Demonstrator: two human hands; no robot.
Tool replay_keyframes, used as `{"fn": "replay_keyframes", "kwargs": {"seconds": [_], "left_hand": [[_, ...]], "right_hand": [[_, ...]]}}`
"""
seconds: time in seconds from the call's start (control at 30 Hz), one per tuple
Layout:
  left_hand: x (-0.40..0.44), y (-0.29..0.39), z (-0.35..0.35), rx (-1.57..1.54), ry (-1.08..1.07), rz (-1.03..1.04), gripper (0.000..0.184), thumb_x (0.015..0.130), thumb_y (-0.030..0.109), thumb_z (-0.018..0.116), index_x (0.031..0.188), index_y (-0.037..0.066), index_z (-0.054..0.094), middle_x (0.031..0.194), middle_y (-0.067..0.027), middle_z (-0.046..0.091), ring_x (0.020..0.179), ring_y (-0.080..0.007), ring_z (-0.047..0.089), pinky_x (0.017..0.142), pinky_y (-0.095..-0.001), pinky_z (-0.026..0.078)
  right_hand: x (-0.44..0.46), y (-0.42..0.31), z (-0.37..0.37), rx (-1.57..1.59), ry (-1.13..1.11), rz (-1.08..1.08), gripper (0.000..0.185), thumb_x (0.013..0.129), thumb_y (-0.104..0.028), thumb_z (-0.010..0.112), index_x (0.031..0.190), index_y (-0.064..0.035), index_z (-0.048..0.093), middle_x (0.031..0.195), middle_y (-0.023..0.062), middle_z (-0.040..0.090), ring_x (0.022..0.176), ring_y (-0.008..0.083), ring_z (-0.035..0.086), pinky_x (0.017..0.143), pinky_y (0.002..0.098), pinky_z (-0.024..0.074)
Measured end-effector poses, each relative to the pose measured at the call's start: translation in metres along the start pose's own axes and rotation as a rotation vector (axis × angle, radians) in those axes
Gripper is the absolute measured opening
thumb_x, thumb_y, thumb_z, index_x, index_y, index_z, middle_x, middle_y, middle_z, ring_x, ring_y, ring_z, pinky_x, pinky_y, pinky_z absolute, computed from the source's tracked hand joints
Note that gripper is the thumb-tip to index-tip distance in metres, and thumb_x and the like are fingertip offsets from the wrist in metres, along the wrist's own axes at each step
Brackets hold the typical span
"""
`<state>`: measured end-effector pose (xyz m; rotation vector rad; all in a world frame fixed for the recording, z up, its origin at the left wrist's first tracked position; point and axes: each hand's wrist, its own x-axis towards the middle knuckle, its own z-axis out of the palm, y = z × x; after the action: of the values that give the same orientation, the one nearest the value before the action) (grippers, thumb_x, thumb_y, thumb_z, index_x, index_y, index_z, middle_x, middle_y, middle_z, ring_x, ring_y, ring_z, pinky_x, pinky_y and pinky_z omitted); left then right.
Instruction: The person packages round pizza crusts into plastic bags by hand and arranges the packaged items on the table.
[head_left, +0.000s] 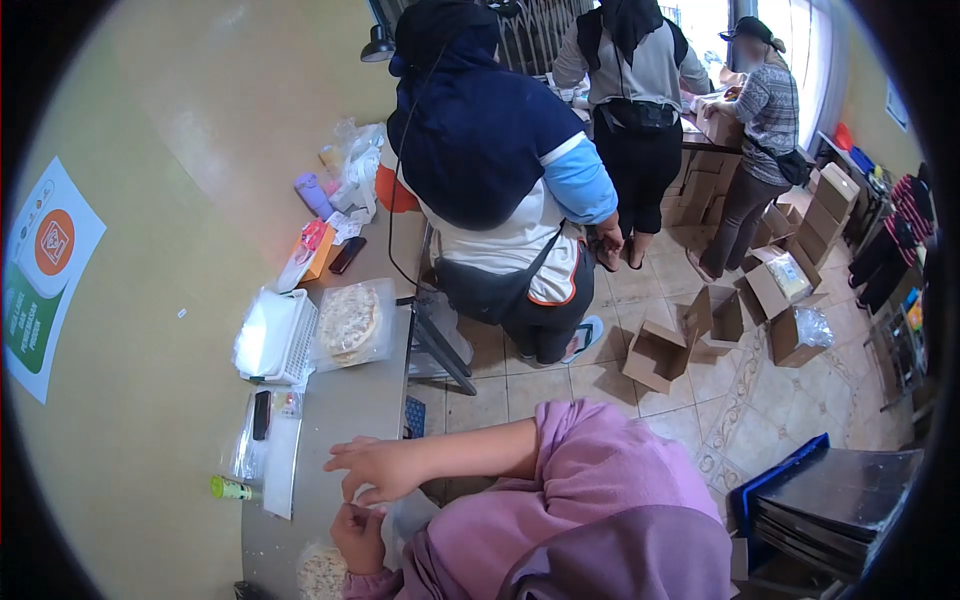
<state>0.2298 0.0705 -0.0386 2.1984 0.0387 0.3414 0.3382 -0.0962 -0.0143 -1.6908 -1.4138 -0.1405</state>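
Above the near part of the table, my right hand (375, 470) stretches out from a pink sleeve. Its fingers are spread and curved, with thumb and forefinger close over the fingertips of my left hand (358, 540). My left hand is closed in a pinch; whatever is between its fingers is too small to make out. Right below it lies a pale, round, flat food (322, 572), partly cut off by my hand and sleeve. Whitish translucent plastic (408, 515) shows beside my left wrist.
Farther along the grey table (335, 400) lie stacked pale rounds in plastic (350, 320), a white basket (290, 340), phones (262, 415) and a green container (232, 488). Several people stand beyond. Open cardboard boxes (658, 355) are on the tiled floor; metal trays (830, 490) stand behind me.
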Motion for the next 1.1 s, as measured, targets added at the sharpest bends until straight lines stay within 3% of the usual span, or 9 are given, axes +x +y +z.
{"fn": "replay_keyframes", "kwargs": {"seconds": [0.2, 0.43, 0.5, 0.63, 0.7, 0.83, 0.9, 1.0, 1.1], "left_hand": [[-0.014, 0.010, 0.008, 0.118, -0.060, 0.001, 0.034, 0.063, 0.018, 0.076, 0.060, 0.000, 0.047, 0.051, -0.0068, 0.049, 0.047, -0.0150, 0.046, 0.047, -0.0286, 0.038], [-0.024, 0.005, 0.008, 0.197, -0.119, 0.046, 0.032, 0.065, 0.019, 0.075, 0.064, 0.001, 0.049, 0.052, -0.0060, 0.050, 0.046, -0.0169, 0.046, 0.047, -0.0295, 0.039], [-0.027, -0.004, 0.010, -0.060, -0.026, -0.045, 0.023, 0.073, 0.018, 0.068, 0.080, 0.000, 0.055, 0.074, -0.0122, 0.057, 0.055, -0.0190, 0.051, 0.053, -0.0290, 0.042], [-0.027, 0.011, 0.008, -0.043, 0.180, 0.030, 0.023, 0.082, 0.015, 0.055, 0.100, 0.002, 0.056, 0.106, -0.0191, 0.051, 0.066, -0.0226, 0.054, 0.061, -0.0317, 0.045], [-0.029, -0.014, -0.003, 0.242, 0.031, 0.342, 0.028, 0.085, 0.013, 0.046, 0.110, 0.005, 0.055, 0.124, -0.0238, 0.038, 0.078, -0.0255, 0.055, 0.069, -0.0343, 0.046], [-0.034, -0.015, -0.012, 0.523, -0.156, -0.162, 0.036, 0.078, 0.009, 0.049, 0.113, 0.008, 0.055, 0.129, -0.0284, 0.035, 0.097, -0.0379, 0.054, 0.085, -0.0405, 0.043], [-0.049, -0.051, -0.009, 0.330, -0.117, -0.288, 0.038, 0.074, 0.005, 0.049, 0.112, 0.008, 0.056, 0.122, -0.0251, 0.045, 0.099, -0.0405, 0.053, 0.087, -0.0418, 0.043], [-0.078, -0.078, -0.008, 0.150, 0.020, -0.358, 0.040, 0.073, 0.002, 0.049, 0.112, 0.007, 0.056, 0.114, -0.0211, 0.054, 0.099, -0.0385, 0.053, 0.086, -0.0396, 0.044], [-0.107, -0.061, 0.006, 0.004, 0.057, -0.449, 0.047, 0.069, -0.005, 0.048, 0.115, 0.005, 0.054, 0.113, -0.0184, 0.056, 0.101, -0.0339, 0.055, 0.087, -0.0368, 0.044]], "right_hand": [[0.001, -0.004, 0.011, -0.278, -0.148, 0.238, 0.019, 0.077, -0.018, 0.055, 0.079, -0.0023, 0.066, 0.129, 0.0177, 0.040, 0.118, 0.0342, 0.037, 0.091, 0.0452, 0.0360], [0.006, 0.005, 0.018, -0.264, -0.340, 0.373, 0.018, 0.062, -0.001, 0.060, 0.079, 0.0058, 0.060, 0.090, 0.0208, 0.060, 0.083, 0.0353, 0.061, 0.064, 0.0395, 0.0499], [0.007, 0.008, 0.026, -0.251, -0.324, 0.302, 0.021, 0.061, 0.001, 0.061, 0.081, 0.0076, 0.059, 0.082, 0.0210, 0.061, 0.077, 0.0362, 0.062, 0.063, 0.0400, 0.0501], [0.014, -0.006, 0.023, -0.234, -0.372, 0.402, 0.025, 0.061, 0.002, 0.060, 0.085, 0.0086, 0.057, 0.087, 0.0203, 0.059, 0.080, 0.0363, 0.060, 0.064, 0.0403, 0.0495], [0.018, -0.006, 0.038, -0.217, -0.375, 0.427, 0.028, 0.059, 0.004, 0.060, 0.086, 0.0093, 0.054, 0.094, 0.0199, 0.056, 0.079, 0.0375, 0.059, 0.064, 0.0412, 0.0490], [0.028, 0.010, 0.052, -0.167, -0.456, 0.473, 0.044, 0.064, 0.003, 0.056, 0.107, 0.0076, 0.049, 0.116, 0.0257, 0.048, 0.108, 0.0379, 0.048, 0.090, 0.0386, 0.0411], [0.043, 0.001, 0.034, -0.027, -0.429, 0.421, 0.049, 0.064, 0.003, 0.054, 0.113, 0.0078, 0.048, 0.121, 0.0245, 0.046, 0.110, 0.0374, 0.047, 0.094, 0.0374, 0.0385], [0.058, 0.019, 0.039, 0.013, -0.438, 0.418, 0.052, 0.062, 0.004, 0.053, 0.114, 0.0066, 0.051, 0.119, 0.0189, 0.050, 0.082, 0.0260, 0.060, 0.070, 0.0301, 0.0480], [0.058, 0.019, 0.040, 0.223, -0.654, 0.598, 0.046, 0.064, 0.000, 0.052, 0.110, 0.0046, 0.054, 0.120, 0.0174, 0.050, 0.079, 0.0248, 0.059, 0.072, 0.0308, 0.0474]]}}
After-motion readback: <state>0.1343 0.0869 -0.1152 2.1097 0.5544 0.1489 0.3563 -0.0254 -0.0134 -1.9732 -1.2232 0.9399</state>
